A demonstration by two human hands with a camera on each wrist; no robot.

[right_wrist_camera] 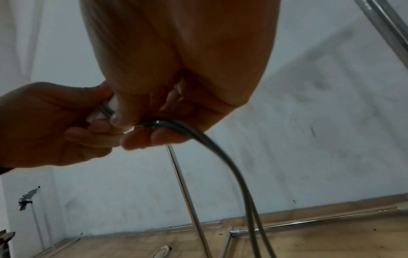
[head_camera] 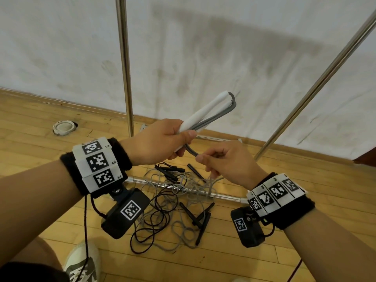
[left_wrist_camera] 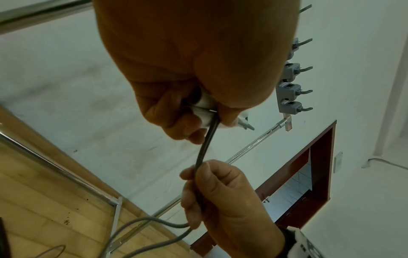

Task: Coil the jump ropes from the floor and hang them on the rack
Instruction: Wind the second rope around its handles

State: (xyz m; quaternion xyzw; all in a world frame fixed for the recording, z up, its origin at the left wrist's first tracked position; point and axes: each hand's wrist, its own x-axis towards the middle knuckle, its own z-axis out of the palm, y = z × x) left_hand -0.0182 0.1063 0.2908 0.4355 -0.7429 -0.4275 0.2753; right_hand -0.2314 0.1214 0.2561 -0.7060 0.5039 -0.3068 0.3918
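My left hand (head_camera: 162, 142) grips the two white handles (head_camera: 205, 111) of a grey jump rope, held together and pointing up toward the wall. The grey cord (head_camera: 220, 116) loops out of the handle tips and runs back through that fist. My right hand (head_camera: 225, 159) pinches the same grey cord (left_wrist_camera: 202, 153) just below the left hand, and two strands (right_wrist_camera: 240, 183) trail down from it to the floor. A tangled pile of grey and black ropes with black handles (head_camera: 183, 202) lies on the wooden floor below my hands.
The rack's steel uprights (head_camera: 125, 66) (head_camera: 317, 82) rise on either side, and its base bar (head_camera: 183, 187) runs under the pile. A white ring (head_camera: 63, 127) lies by the wall at left. My shoe (head_camera: 83, 261) stands near the pile. Grey hooks (left_wrist_camera: 291, 87) hang on the rack.
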